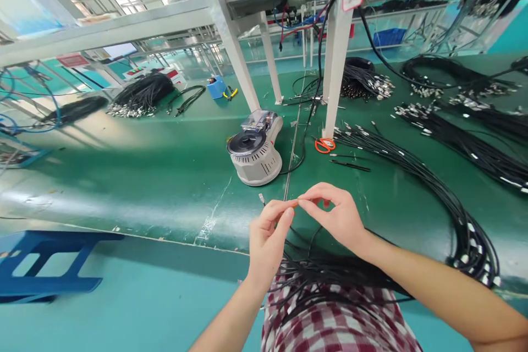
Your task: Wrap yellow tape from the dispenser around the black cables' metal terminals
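Observation:
My left hand (270, 231) is closed in a pinch, with a thin black cable (264, 203) ending in a small pale plug (261, 197) poking out beyond its fingers. Thumb and forefinger of my right hand (334, 214) are pinched together, their tips meeting the left fingertips. What lies between the fingertips is too small to make out. A bundle of black cables (330, 272) rests across my lap, below both hands. Just beyond them on the green bench (165, 176) stands a round grey-white machine (258, 162) with a black disc on top.
Orange-handled scissors (325, 146) and black tweezers (350, 165) lie right of the machine. Black cable bundles (437, 176) cover the right side. Shelf posts (332, 77) rise from the bench. Farther left are a blue box (216, 88), pliers (230, 93) and another cable pile (144, 93). A blue stool (53, 264) stands lower left.

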{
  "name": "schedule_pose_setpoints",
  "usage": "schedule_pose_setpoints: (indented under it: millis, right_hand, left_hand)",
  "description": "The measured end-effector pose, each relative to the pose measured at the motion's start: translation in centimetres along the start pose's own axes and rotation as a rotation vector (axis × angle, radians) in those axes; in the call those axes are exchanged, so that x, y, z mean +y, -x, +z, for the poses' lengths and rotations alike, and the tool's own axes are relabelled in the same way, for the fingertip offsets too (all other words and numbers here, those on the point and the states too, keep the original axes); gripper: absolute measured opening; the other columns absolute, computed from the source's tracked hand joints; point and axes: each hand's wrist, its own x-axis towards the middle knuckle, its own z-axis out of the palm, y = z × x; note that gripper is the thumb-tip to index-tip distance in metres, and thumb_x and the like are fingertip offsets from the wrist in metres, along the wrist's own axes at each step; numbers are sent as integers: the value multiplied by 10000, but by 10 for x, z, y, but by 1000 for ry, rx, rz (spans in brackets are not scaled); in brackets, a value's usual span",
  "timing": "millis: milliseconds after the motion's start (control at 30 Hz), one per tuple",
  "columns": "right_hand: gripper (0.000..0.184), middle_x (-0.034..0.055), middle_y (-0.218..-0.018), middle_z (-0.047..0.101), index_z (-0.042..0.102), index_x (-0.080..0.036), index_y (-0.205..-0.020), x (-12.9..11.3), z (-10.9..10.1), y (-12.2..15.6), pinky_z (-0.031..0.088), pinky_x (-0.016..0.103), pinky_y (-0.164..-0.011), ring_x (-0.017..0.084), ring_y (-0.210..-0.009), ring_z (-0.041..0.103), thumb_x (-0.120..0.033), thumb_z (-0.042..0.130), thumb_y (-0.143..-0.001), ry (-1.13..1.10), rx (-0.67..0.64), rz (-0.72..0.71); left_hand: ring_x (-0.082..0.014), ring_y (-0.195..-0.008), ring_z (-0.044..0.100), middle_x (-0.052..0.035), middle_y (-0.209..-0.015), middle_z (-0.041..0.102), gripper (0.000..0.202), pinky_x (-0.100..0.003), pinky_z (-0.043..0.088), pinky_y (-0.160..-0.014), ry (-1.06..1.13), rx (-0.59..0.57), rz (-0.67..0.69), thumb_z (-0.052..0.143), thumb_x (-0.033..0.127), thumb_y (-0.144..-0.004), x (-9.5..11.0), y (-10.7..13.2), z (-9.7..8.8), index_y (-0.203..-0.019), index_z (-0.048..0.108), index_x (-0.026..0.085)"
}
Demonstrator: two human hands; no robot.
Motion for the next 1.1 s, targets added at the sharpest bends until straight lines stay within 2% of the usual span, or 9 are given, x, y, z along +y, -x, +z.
schedule_pose_setpoints:
  millis: [133, 233, 333, 433, 567, 667, 767, 967, 1100]
  right_hand:
    - [68, 15, -859, 722, 723, -255, -857, 3, -7, 7, 499, 307, -671, 161, -781, 653, -271, 666, -890, 59, 63, -92]
    - [119, 13, -852, 709, 710, -245, -853, 4, -15, 14, 489, 301, -659, 146, -730, 637, -287, 625, -926, 44, 69, -19]
    - [161, 14, -868, 708, 723, -235, -873, 4, -19, 21, 471, 290, -622, 127, -673, 632, -309, 602, -948, -17, 16, 79]
    - [145, 20, -927, 722, 739, -252, -935, 4, -18, 28, 502, 298, -685, 148, -779, 667, -301, 604, -948, -13, 5, 74]
    - [123, 25, -931, 737, 751, -277, -955, 6, -17, 34, 541, 334, -776, 178, -864, 681, -293, 632, -929, 26, 9, 36]
    - [120, 25, -919, 735, 756, -270, -946, 8, -18, 38, 546, 321, -744, 166, -805, 679, -289, 641, -922, 15, 16, 60]
    - [126, 21, -898, 733, 762, -262, -938, 9, -19, 42, 524, 302, -690, 152, -767, 670, -297, 642, -924, -1, 0, 96]
    - [159, 26, -940, 728, 771, -246, -950, 10, -23, 49, 485, 285, -623, 143, -766, 678, -326, 635, -934, -78, -37, 214]
    - [182, 36, -971, 717, 770, -228, -1009, 10, -24, 53, 517, 278, -682, 130, -789, 669, -298, 613, -948, -72, -54, 183]
  left_hand:
    - [-199, -880, 606, -59, -992, 665, 247, -323, 496, -807, -142, 74, 67, 692, 317, -880, -9, 2, 5, -1117, 757, 293]
    - [-195, -875, 614, -51, -999, 666, 380, -329, 500, -846, -188, 137, 45, 733, 311, -844, -17, 3, 6, -1221, 697, 291]
    - [-205, -872, 625, -57, -977, 678, 354, -338, 510, -835, -108, 37, -38, 760, 320, -817, -20, 5, 11, -1160, 694, 264]
    - [-220, -885, 626, -61, -982, 682, 347, -353, 511, -838, -87, -21, -46, 805, 320, -772, -17, 8, 17, -1092, 685, 264]
    - [-217, -852, 623, -53, -944, 679, 307, -348, 507, -817, -104, 25, -21, 826, 316, -748, -14, 11, 24, -1013, 682, 257]
    - [-196, -835, 621, -48, -900, 679, 133, -315, 501, -789, -88, 61, -14, 747, 310, -831, -13, 11, 24, -933, 711, 231]
    - [-184, -840, 614, -45, -864, 668, 84, -286, 492, -770, -43, 70, -12, 715, 288, -861, -14, 11, 23, -857, 713, 204]
    - [-154, -795, 583, -37, -847, 638, 153, -267, 483, -770, 43, 34, -92, 637, 324, -925, -16, 16, 22, -880, 666, 180]
    - [-159, -845, 604, -30, -914, 650, 241, -275, 493, -813, -46, 8, -64, 762, 290, -828, -21, 20, 25, -1021, 648, 202]
